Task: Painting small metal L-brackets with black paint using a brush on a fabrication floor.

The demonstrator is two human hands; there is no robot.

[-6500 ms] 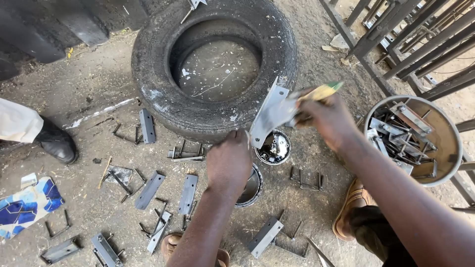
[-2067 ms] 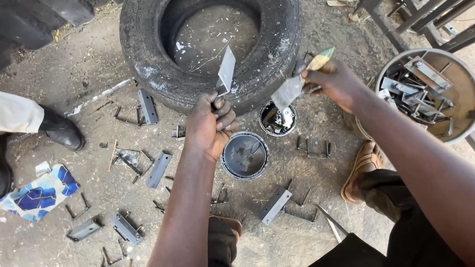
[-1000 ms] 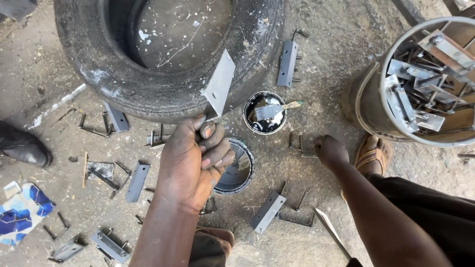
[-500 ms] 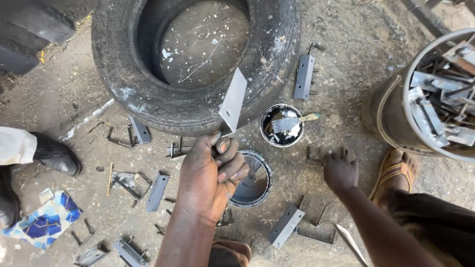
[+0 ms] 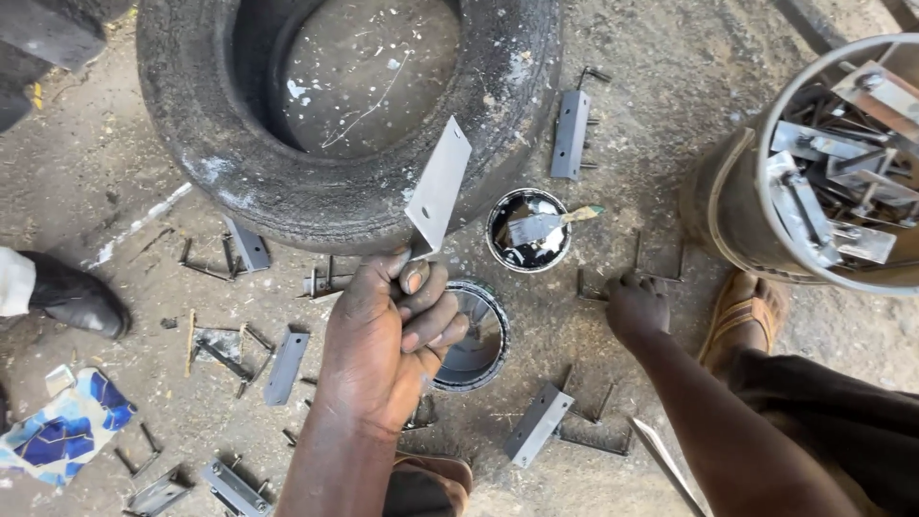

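Right hand [image 5: 637, 304] has dropped from 3 o'clock to the ground since half a second ago and now reaches a bracket [image 5: 639, 273] lying there; left hand [image 5: 388, 349] has barely shifted, plate [image 5: 438, 189] up as before.

Plate sits at centre, tilted, its top toward 1 o'clock over the tyre [image 5: 345, 115] wall. Left fingers are curled tight, clamped on the plate's lower end. Right fingers are bent down onto the bracket; whether they have closed on it, cannot tell.

Paint can [image 5: 528, 230] at 2 o'clock of the plate, brush [image 5: 550, 222] resting in it; lid [image 5: 474, 335] just beside the left hand at 4 o'clock. Bucket [image 5: 737, 206] of parts at 3 o'clock.

Risks, as I judge them: grip is only on one end, so the plate could pivot and slip; wet paint would smear. Reaching arm passes near the can and could tip it.
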